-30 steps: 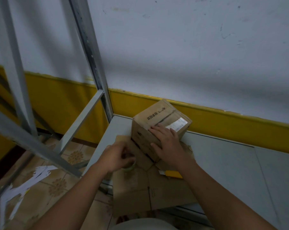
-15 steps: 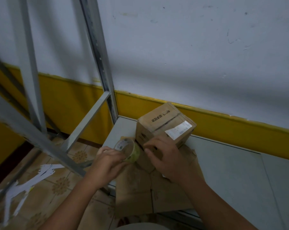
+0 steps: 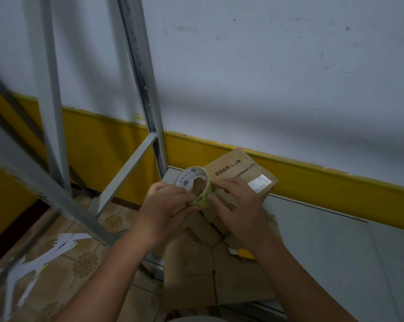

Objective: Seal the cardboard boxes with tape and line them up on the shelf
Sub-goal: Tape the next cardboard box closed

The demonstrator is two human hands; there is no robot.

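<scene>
Left hand (image 3: 166, 205) lifted tape (image 3: 194, 186) off the shelf; right hand (image 3: 237, 205) left box (image 3: 240, 173), now gripping roll too.

Both arms enter from the bottom edge and are bare along all that shows, from the lower forearm to the wrist; no sleeve, cuff, watch, strap or bracelet lies on either. The left hand (image 3: 166, 206) is ungloved, with no ring on the fingers (image 3: 158, 187) that show. The right hand (image 3: 239, 205) is likewise ungloved, and its fingers (image 3: 224, 183) carry no ring. The nails are short and plain where they can be made out; the dim light hides finer detail. At the very bottom edge, between the two arms, a pale rounded strip of cloth (image 3: 191, 319) shows, too little of it to tell which garment it is.
</scene>
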